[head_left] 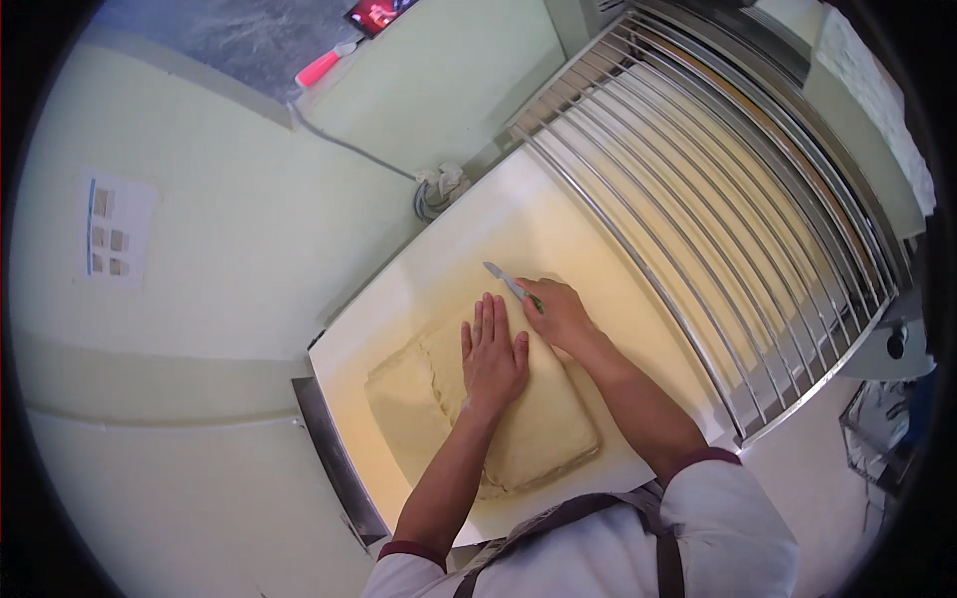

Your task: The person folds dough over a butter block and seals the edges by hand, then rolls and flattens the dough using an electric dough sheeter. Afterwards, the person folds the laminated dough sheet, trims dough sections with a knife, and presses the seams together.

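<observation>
A thick, pale yellow slab of folded dough (543, 429) lies on the cream belt (478, 239) of a dough sheeter. My left hand (491, 357) rests flat on top of the slab, fingers straight and together. My right hand (560, 314) sits at the slab's far edge and grips a small knife (504, 280) with a green handle, blade pointing up and left over the belt.
A tilted guard of steel bars (718, 199) covers the rollers to the right. A grey cable (349, 148) runs to a coiled bundle by the belt's far corner. A pale green wall (229, 249) with a small chart stands at left; a steel edge (334, 458) borders the belt.
</observation>
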Tool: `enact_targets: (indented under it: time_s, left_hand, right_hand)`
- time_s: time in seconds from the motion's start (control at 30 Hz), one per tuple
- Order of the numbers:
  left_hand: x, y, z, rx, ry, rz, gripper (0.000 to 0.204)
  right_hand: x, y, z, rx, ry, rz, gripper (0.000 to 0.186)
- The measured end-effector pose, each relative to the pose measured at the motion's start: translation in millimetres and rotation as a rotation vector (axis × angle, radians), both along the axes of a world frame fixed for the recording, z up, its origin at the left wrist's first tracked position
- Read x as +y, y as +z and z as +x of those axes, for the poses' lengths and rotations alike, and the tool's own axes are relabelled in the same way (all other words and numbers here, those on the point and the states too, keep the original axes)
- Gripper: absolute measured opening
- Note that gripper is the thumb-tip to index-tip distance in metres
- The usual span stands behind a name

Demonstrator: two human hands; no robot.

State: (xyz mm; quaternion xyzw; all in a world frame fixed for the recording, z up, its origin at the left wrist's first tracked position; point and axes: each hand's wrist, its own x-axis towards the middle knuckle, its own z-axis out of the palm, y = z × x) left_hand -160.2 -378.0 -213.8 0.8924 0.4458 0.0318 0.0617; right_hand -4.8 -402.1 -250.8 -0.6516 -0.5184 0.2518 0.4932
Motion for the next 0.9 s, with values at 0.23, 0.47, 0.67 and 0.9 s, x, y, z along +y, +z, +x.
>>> enact_targets:
  time_s: [0.23,0.47,0.67,0.9]
  left_hand:
    - [-0.1,-2.6,0.3,-0.039,-0.008,0.024,0.064]
    - [-0.7,-11.1,-0.3,-0.004,-0.004,0.024,0.064]
    - [5.3,-14.1,-1.2,-0.028,-0.019,0.035,0.063]
    - [-63.9,-8.8,-17.0,-0.238,-0.17,0.067,0.06]
  right_hand:
    - [-46.7,-4.0,1.3,0.1,0.019,-0.093,0.035]
    - [-53.5,-34.6,-10.0,0.141,-0.024,0.064,0.037]
    - [-173.1,-34.8,-17.3,0.065,0.004,0.061,0.033]
    - [-299.4,-16.6,-34.7,0.076,-0.045,0.018,0.029]
